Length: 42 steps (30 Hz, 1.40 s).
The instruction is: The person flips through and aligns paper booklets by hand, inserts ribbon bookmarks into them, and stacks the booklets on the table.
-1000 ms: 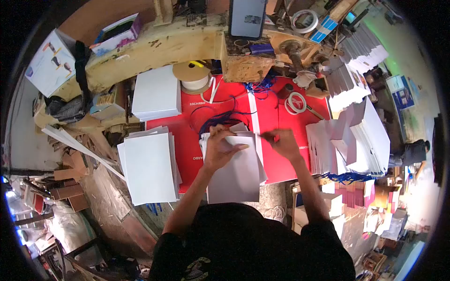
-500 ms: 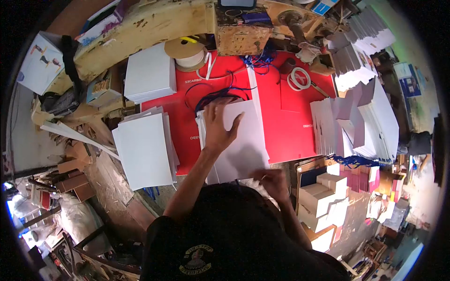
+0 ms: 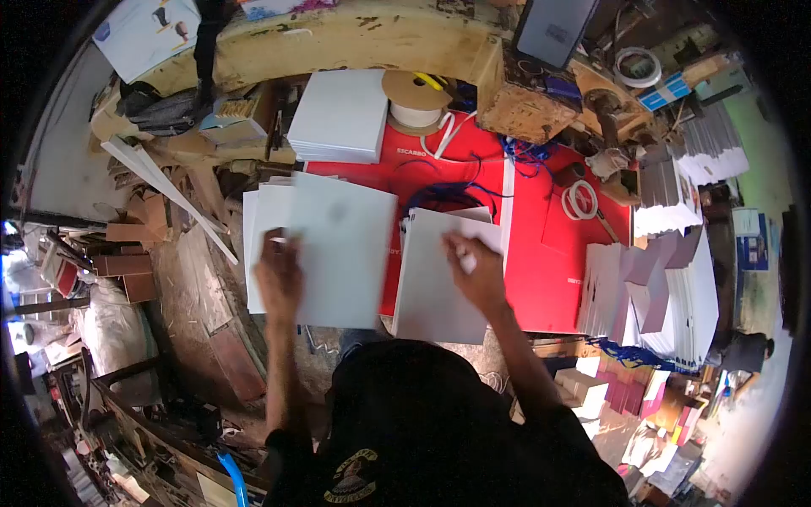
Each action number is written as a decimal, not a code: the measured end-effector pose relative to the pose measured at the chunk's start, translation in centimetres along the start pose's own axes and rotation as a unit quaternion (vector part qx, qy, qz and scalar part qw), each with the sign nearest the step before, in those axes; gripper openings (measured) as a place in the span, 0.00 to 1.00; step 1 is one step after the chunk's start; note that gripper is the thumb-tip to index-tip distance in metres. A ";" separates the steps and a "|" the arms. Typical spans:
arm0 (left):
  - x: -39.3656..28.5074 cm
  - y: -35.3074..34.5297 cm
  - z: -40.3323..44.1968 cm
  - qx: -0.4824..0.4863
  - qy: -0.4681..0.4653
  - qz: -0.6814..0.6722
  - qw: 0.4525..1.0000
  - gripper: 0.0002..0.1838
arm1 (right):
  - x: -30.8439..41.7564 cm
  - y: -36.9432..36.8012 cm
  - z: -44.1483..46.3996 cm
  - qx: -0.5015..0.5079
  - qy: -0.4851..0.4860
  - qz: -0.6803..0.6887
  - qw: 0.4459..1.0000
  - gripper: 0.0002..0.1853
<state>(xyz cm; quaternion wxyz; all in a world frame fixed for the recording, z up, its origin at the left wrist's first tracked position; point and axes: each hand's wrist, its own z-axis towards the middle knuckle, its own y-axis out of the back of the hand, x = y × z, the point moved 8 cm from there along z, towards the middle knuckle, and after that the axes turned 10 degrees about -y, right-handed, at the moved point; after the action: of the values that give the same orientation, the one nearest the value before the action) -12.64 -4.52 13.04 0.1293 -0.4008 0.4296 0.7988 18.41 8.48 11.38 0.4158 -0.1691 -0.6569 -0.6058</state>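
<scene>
My left hand point(image 3: 280, 275) is closed on the left edge of a white panel point(image 3: 345, 245), which looks like a sheet or thin board, blurred by motion. The panel hangs over a white stack point(image 3: 257, 253) at the left and hides most of it. My right hand point(image 3: 478, 275) is over the middle stack of white sheets point(image 3: 435, 287), fingers curled together. Something small and whitish shows at its fingertips, too blurred to name. Dark blue ribbons point(image 3: 448, 195) lie just behind the middle stack.
Red boards point(image 3: 541, 287) cover the table. A white stack point(image 3: 338, 110) and a spool of white ribbon point(image 3: 416, 106) stand at the back. Ring-shaped white rolls point(image 3: 579, 201) lie to the right, near folded white pieces point(image 3: 601, 287). A wooden box point(image 3: 532, 97) stands behind.
My left hand has left the middle stack and moved left with the white panel. My right hand has risen from the stack's front edge to above it. The camera view has shifted.
</scene>
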 end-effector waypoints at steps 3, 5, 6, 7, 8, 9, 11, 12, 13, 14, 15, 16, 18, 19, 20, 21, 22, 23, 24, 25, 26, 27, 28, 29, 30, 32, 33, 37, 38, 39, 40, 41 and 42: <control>4.2 4.2 2.2 0.028 0.091 0.066 0.993 0.10 | 2.2 -0.8 7.7 0.027 0.129 -0.014 0.991 0.12; 5.9 3.7 2.3 0.062 0.132 0.082 0.986 0.13 | 1.9 -3.0 10.4 0.062 0.209 -0.090 0.972 0.11; 3.3 3.4 2.5 0.001 -0.002 0.209 0.978 0.14 | 2.0 -4.5 10.8 0.097 0.279 -0.168 0.941 0.10; -0.2 2.3 2.0 -0.060 -0.134 0.328 0.933 0.16 | 2.2 -4.4 11.6 0.094 0.279 -0.170 0.940 0.10; -1.6 -0.3 1.9 0.005 -0.069 0.167 0.984 0.19 | 2.5 -5.4 12.0 0.156 0.290 -0.215 0.919 0.10; -2.9 -4.6 0.9 0.049 -0.119 0.092 0.987 0.18 | 2.4 -6.1 12.2 0.220 0.299 -0.259 0.892 0.10; -7.8 -12.4 -1.2 0.177 -0.241 0.032 0.954 0.21 | 3.4 -5.2 12.3 0.186 0.385 -0.331 0.841 0.10; -10.5 -15.4 -2.2 0.226 -0.291 -0.029 0.929 0.24 | 3.1 -4.7 12.8 0.185 0.378 -0.324 0.847 0.10; -11.6 -18.2 -2.8 0.242 -0.281 -0.027 0.928 0.28 | 2.6 -4.0 13.1 0.183 0.369 -0.316 0.855 0.10; -13.0 -19.6 -3.0 0.234 -0.321 0.028 0.917 0.32 | 2.8 -2.8 12.8 0.187 0.375 -0.348 0.839 0.09; -12.7 -20.9 -3.0 0.237 -0.325 0.023 0.915 0.32 | 2.1 -1.8 12.7 0.186 0.368 -0.353 0.840 0.09; -12.4 -22.4 -3.2 0.248 -0.328 0.024 0.911 0.34 | 0.2 -0.6 13.3 0.184 0.299 -0.375 0.858 0.09; -12.4 -23.2 -3.5 0.259 -0.335 0.007 0.906 0.37 | -2.6 3.8 12.6 0.084 0.260 -0.234 0.933 0.08; -12.1 -23.5 -3.5 0.261 -0.340 0.005 0.904 0.37 | -3.5 5.0 11.6 0.079 0.256 -0.235 0.934 0.08; -11.9 -23.6 -3.4 0.251 -0.340 0.002 0.906 0.37 | -5.0 6.3 10.8 0.064 0.191 -0.227 0.953 0.08; -11.7 -23.6 -3.4 0.241 -0.341 -0.002 0.909 0.37 | -6.4 7.5 9.8 0.047 0.125 -0.217 0.967 0.08; -11.9 -23.3 -3.3 0.244 -0.328 0.003 0.913 0.37 | -7.4 7.9 8.4 0.042 0.121 -0.218 0.967 0.08; -12.3 -23.0 -3.3 0.247 -0.333 0.000 0.910 0.37 | -8.5 8.4 7.0 0.024 0.097 -0.182 0.978 0.08; -12.5 -22.5 -3.0 0.252 -0.302 -0.010 0.919 0.37 | -9.5 8.9 5.8 0.006 0.072 -0.144 0.987 0.08; -12.3 -22.5 -2.8 0.258 -0.271 -0.019 0.927 0.38 | -9.9 9.0 4.5 0.001 0.066 -0.144 0.987 0.08; -11.8 -22.8 -2.9 0.204 -0.296 -0.032 0.932 0.27 | -10.4 9.2 3.4 -0.021 0.043 -0.123 0.991 0.07; -11.7 -23.0 -2.9 0.213 -0.302 -0.035 0.928 0.27 | -10.8 9.4 2.5 -0.044 0.017 -0.101 0.994 0.06; -12.3 -22.6 -2.7 0.202 -0.333 -0.041 0.920 0.33 | -10.2 9.8 1.8 -0.067 0.012 -0.083 0.994 0.06; -12.6 -22.1 -2.7 0.195 -0.342 -0.056 0.918 0.35 | -9.7 9.8 1.3 -0.075 0.001 -0.082 0.994 0.06; -13.2 -21.4 -2.5 0.188 -0.351 -0.071 0.915 0.37 | -9.7 10.2 1.2 -0.106 -0.031 -0.077 0.991 0.06; -13.7 -20.2 -2.0 0.183 -0.352 -0.082 0.914 0.37 | -10.3 10.7 0.8 -0.166 -0.045 -0.033 0.985 0.06; -13.5 -19.9 -1.6 0.184 -0.346 -0.079 0.917 0.34 | -10.2 10.8 0.3 -0.177 -0.055 -0.033 0.982 0.06; -11.1 -20.2 -0.6 0.130 -0.216 -0.314 0.915 0.21 | -10.5 8.5 -5.0 0.018 -0.211 0.076 0.974 0.07; -10.6 -20.0 -0.4 0.108 -0.186 -0.356 0.909 0.18 | -11.0 7.1 -7.6 0.100 -0.289 0.115 0.945 0.07; -11.1 -19.7 -0.3 0.112 -0.183 -0.357 0.909 0.18 | -10.9 5.9 -10.3 0.104 -0.231 0.270 0.929 0.08; -11.2 -19.7 0.0 0.121 -0.149 -0.358 0.914 0.17 | -11.7 4.4 -13.2 0.132 -0.320 0.292 0.892 0.08; -10.8 -19.8 0.1 0.127 -0.112 -0.357 0.918 0.16 | -11.5 3.0 -15.5 0.165 -0.370 0.269 0.874 0.09; -11.3 -19.9 0.1 0.127 -0.179 -0.255 0.942 0.16 | -10.5 1.7 -17.1 0.175 -0.372 0.335 0.848 0.08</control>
<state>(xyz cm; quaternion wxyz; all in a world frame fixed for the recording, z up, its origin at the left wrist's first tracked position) 5.53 9.00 9.95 0.4532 -0.3274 0.3805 0.7366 31.71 -4.25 3.26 0.3402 -0.5161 -0.7612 -0.1965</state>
